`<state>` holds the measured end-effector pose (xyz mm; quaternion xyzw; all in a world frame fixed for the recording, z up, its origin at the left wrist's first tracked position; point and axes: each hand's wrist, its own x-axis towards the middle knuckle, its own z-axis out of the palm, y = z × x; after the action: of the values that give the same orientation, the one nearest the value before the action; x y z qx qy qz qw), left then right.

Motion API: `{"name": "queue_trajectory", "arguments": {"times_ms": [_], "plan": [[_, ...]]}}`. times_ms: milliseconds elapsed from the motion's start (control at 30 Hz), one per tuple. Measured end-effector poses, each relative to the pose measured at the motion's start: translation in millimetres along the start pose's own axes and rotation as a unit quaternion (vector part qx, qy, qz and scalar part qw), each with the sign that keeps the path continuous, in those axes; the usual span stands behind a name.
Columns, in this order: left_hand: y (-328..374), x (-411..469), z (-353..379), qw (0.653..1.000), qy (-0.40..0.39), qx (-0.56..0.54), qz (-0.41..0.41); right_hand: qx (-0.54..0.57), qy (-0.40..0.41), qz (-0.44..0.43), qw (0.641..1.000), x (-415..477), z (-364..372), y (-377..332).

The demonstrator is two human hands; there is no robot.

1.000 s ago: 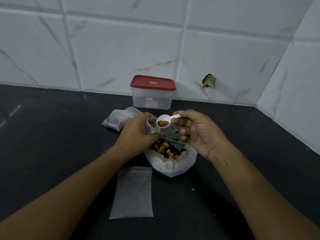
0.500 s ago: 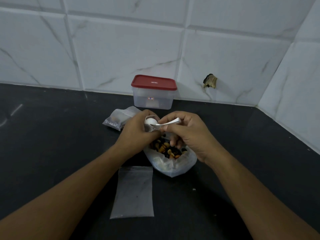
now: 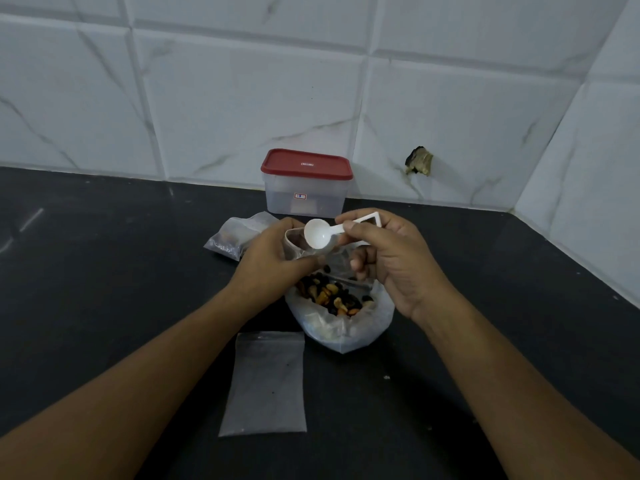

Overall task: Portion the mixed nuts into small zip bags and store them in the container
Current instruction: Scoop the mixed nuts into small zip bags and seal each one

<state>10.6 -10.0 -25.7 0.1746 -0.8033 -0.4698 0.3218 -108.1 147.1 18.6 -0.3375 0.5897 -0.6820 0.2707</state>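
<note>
Where the black counter (image 3: 104, 271) meets marbled tiles (image 3: 242, 98), the container (image 3: 306, 192) stands.

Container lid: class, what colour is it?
The container lid is red, seen best in the head view.

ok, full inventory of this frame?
clear plastic container with red lid: one, clear/red, by wall
filled small zip bag: one, clear, front-left of container
open small zip bag: one, clear, in left hand
white plastic scoop: one, white, at that bag's mouth
large clear bag of mixed nuts: one, clear, centre
empty flat zip bag: one, clear, nearest camera
black countertop: one, black, underneath
white marbled wall tiles: several, white, behind
left hand: grips open bag
right hand: pinches scoop
</note>
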Motion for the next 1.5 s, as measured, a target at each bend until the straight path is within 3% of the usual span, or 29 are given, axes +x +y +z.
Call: {"name": "queue_trajectory", "arguments": {"times_ms": [233, 367, 667, 933, 1133, 1333, 1500], "plan": [[-0.6, 1.2, 1.3, 1.0, 0.004, 0.025, 0.013, -0.067, 0.011, -0.019, 0.997, 1.2, -4.6, -4.4], [-2.6, 2.3, 0.6, 1.0, 0.001, 0.028, 0.013, -0.159, -0.015, -0.031, 0.987, 1.0, -8.5, -5.7], [-9.0, 5.0, 0.2, 0.999, 0.015, 0.045, 0.002, -0.193, -0.101, 0.018, 0.976, 1.6, -7.9, -0.2], [-6.9, 3.1, -1.3, 0.998, 0.005, 0.067, 0.008, -0.213, -0.059, 0.047, 0.974, 6.6, -17.8, 1.0], [-4.3, 1.6, -2.2, 0.996, 0.002, 0.085, 0.003, -0.206, 0.029, 0.002, 0.978, 7.2, -27.5, -10.2], [-3.2, 1.1, -2.4, 0.996, -0.001, 0.094, 0.005, -0.344, 0.006, 0.025, 0.939, 7.4, -26.4, -1.7], [-4.0, 1.2, -2.0, 0.996, -0.004, 0.09, 0.001, -0.338, -0.006, 0.008, 0.941, 6.4, -20.6, 1.6]]}}
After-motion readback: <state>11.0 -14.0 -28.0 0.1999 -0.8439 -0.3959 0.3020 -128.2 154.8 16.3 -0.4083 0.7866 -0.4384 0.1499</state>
